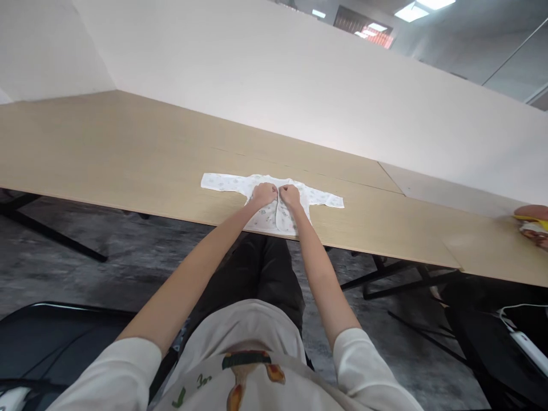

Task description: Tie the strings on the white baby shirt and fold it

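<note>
A small white baby shirt (266,220) with a faint print lies face up on the wooden table (162,148), its sleeves spread to both sides. Its front opening runs down the middle, and the lower hem reaches the table's near edge. My left hand (264,194) is closed on the front of the shirt, just left of the opening. Close beside it, my right hand (290,196) is closed on the cloth at the right side of the opening. The fingertips of both hands are partly hidden, and a small gap separates the hands.
A white partition (274,85) rises behind the table. Black chairs stand at the lower left (64,342) and lower right (492,354), the right one with a white device and cable. A brown and yellow object (533,220) sits at the table's right end.
</note>
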A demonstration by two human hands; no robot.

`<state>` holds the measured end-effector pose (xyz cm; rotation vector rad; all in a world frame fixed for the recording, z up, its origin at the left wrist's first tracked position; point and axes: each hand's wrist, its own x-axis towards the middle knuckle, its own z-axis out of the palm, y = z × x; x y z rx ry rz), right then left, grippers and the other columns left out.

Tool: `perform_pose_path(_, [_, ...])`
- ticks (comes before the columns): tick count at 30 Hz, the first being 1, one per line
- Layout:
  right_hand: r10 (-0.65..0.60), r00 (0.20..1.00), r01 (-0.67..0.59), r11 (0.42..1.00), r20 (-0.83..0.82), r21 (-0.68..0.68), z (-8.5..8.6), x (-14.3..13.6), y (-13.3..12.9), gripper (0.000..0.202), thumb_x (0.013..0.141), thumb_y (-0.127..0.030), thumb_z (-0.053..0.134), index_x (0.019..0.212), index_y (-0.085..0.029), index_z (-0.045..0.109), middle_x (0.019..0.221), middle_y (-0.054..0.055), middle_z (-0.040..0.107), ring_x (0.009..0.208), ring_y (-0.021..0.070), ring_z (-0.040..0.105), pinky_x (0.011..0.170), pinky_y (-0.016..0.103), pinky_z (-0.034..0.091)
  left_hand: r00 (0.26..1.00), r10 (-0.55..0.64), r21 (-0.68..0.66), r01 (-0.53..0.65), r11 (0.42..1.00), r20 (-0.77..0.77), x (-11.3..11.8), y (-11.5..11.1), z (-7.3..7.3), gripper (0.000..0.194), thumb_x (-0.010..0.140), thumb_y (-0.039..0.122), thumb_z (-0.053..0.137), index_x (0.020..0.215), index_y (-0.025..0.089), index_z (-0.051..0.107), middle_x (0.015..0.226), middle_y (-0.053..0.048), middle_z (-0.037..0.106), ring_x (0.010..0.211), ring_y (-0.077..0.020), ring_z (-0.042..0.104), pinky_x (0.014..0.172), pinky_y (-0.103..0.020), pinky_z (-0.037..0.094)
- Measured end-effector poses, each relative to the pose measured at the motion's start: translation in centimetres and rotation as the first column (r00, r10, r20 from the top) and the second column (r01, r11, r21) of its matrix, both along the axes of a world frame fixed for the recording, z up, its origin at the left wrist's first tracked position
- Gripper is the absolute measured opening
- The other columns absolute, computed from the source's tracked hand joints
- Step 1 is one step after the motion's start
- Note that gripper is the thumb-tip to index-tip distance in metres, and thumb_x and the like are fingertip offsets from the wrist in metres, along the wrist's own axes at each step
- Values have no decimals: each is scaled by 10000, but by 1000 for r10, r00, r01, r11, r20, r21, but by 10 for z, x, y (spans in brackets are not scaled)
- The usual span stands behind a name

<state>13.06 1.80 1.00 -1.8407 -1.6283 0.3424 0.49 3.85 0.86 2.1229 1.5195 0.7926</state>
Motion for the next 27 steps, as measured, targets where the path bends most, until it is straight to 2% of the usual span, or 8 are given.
perform_pose_path(3, [64, 998, -64, 998, -11, -7, 6, 2, -8, 224, 822, -227, 539, 670, -183, 696, 690, 37, 680, 738, 188, 635, 769, 282, 470, 997, -80, 10, 80, 997, -10, -3, -10, -1, 234, 808, 212, 565, 881, 183, 785, 979, -129, 756, 946, -275, 684, 901, -361, 495])
perform_pose_path(5, [44, 998, -42, 998, -39, 38, 5, 2, -15, 158, 815, -265, 597, 800, -186, 734, 788, 53, 719, 808, 202, 658, 802, 289, 481, 996, -77, 60, 80, 995, -47, -3, -14, -3, 253, 817, 226, 561, 912, 176, 790, 1008, -139, 757, 961, -276, 687, 900, -354, 500])
perform_pose_path(9, [-19, 990, 28, 998, -142, 65, -4, 1, -26, 238, 802, -307, 650, 987, -178, 729, 867, 63, 735, 836, 203, 675, 818, 299, 500, 995, -84, 125, 90, 988, -59, -3, -17, -7, 267, 787, 213, 595, 965, 208, 794, 1038, -115, 762, 1016, -271, 681, 943, -348, 494])
perform_pose_path(13, [-26, 968, 53, 993, -249, 102, -12, 2, -31, 259, 764, -190, 596, 996, -176, 711, 836, 27, 731, 807, 173, 674, 807, 277, 506, 987, -149, 125, 140, 982, 65, -4, -15, -11, 233, 790, 207, 598, 920, 221, 791, 1014, -71, 773, 985, -236, 688, 959, -333, 494])
perform_pose_path(17, [4, 953, 41, 989, -304, 139, -9, 2, -34, 328, 732, -156, 536, 1015, -172, 700, 811, 11, 725, 769, 154, 662, 790, 263, 508, 974, -161, 118, 143, 983, 159, -7, -15, -13, 231, 807, 203, 588, 928, 215, 784, 1009, -53, 776, 960, -212, 695, 954, -318, 501])
perform_pose_path(24, [25, 966, 19, 985, -255, 169, -3, -1, -43, 386, 746, -169, 441, 1028, -151, 704, 683, -6, 664, 663, 151, 613, 763, 266, 494, 965, -143, 82, 128, 988, 221, -10, -18, -10, 246, 810, 174, 581, 949, 206, 781, 1042, -56, 774, 975, -205, 699, 940, -306, 515])
perform_pose_path(27, [46, 975, -7, 985, -219, 173, -2, -2, -45, 408, 727, -147, 437, 1033, -161, 707, 693, -9, 660, 658, 149, 600, 758, 265, 487, 965, -124, 77, 109, 991, 232, -10, -20, -9, 273, 808, 157, 563, 971, 213, 774, 1060, -41, 771, 978, -189, 696, 931, -284, 517])
